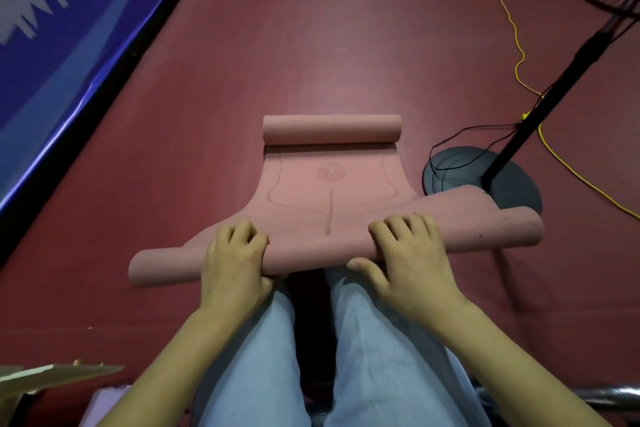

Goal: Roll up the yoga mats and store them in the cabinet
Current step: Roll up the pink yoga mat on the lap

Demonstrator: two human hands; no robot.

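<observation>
A pink yoga mat (332, 180) lies on the dark red floor (311, 45), right in front of the person's knees. Its near end is rolled into a fat tube, and its far end curls up in a small roll too. The flat part in between shows a round logo and thin lines.

The left hand (235, 253) sits on the near roll, with its fingers curled over the top and gripping it. The right hand (408, 253) grips the same roll further along, fingers bent over it and thumb at the near side.

Light blue trousers (374, 340) cover the person's legs. A black standing fan (512, 135) stands at the right, its round base just beside the mat. A yellow cord (512, 28) runs across the floor near it. A blue banner (69, 28) stands along the left side.
</observation>
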